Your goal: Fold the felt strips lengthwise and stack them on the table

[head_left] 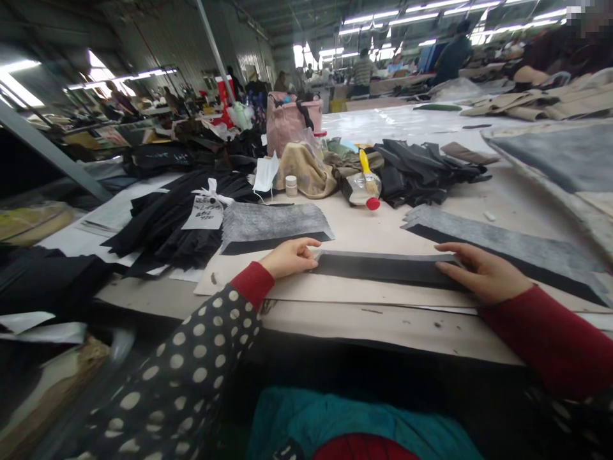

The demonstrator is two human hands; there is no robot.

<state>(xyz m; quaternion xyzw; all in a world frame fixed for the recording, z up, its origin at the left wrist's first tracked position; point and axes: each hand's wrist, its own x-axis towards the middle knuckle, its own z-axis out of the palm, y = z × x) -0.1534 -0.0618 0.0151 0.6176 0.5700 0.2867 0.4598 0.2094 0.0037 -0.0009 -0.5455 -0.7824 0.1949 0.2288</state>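
A long black fabric strip [378, 268] with a thin grey upper edge lies flat on the pale board in front of me. At its left end is my left hand [291, 257], fingers curled and pinching the corner. My right hand [483, 271] rests at the other end, thumb on the black face and index finger stretched out along the far edge, the two apart. Just beyond my left hand sits a stack of grey-and-black fabric pieces [278, 225]. A second, similar stack [498, 246] lies behind my right hand.
Black fabric bundles [172, 217] with a handwritten tag [204, 213] lie left. Farther back are a white jar [290, 186], a face mask [265, 173], a yellow-handled brush [366, 169] on a clear bottle [357, 190], dark scraps [421, 169] and a pink bag [292, 124]. People work beyond.
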